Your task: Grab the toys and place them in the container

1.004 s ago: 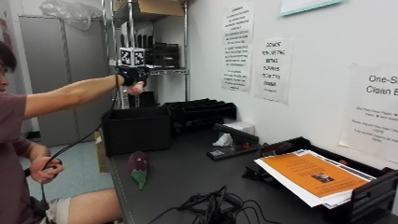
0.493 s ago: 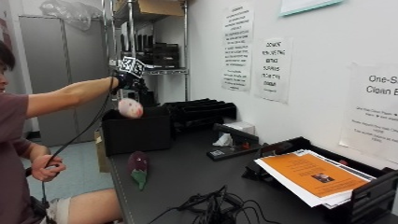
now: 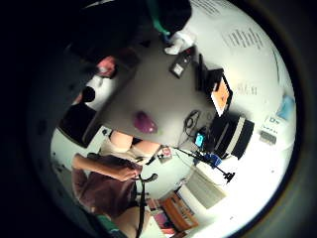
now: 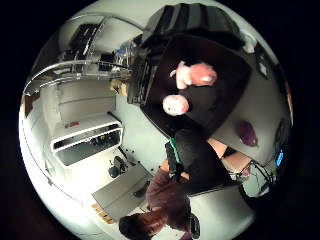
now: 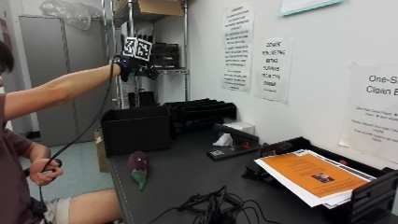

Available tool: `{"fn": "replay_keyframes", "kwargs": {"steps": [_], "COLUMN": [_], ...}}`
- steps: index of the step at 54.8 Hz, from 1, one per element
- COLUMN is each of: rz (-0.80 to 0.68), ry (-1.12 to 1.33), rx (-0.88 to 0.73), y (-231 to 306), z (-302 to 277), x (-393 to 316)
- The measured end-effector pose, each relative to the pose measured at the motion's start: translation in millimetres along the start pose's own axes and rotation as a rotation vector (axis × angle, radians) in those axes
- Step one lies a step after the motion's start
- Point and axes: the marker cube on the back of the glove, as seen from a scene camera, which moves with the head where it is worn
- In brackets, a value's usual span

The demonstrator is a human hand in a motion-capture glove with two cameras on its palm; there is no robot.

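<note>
- On the table (image 5: 187, 172) near the front edge, a purple toy (image 5: 138, 164) lies untouched; it goes next.
- Behind it, the black bin (image 5: 135, 128) now holds two pink toys (image 4: 192, 74); the ball (image 4: 175, 104), mid-air half a second ago, has landed inside.
- Above the bin, the right hand (image 5: 131, 68) is raised, fingers released, holding nothing.

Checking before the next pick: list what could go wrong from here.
1. The purple toy lies right at the table's front edge; a clumsy grab could knock it to the floor.
2. The gloved right hand hangs high over the black container; reaching for the toy, it could snag the trailing glove cable.
3. The tangled cords lie close to the toy.
</note>
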Motion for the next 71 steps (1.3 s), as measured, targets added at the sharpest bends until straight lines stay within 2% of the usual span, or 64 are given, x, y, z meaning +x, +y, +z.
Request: {"fn": "replay_keyframes", "kwargs": {"steps": [14,24,32,45,52,55,62,71], "rz": [0.139,0.175,0.185,0.157,0.154,0.153,0.146,0.127], "ry": [0.05,0.036,0.017,-0.108,-0.099,-0.083,-0.044,-0.047], "rx": [0.051,0.074,0.036,-0.049,-0.038,-0.008,0.202,0.312], "y": [62,91,93,67,57,52,45,33], "z": [-18,8,71,262,332,350,356,355], "x": [95,156,182,214,206,201,199,201]}}
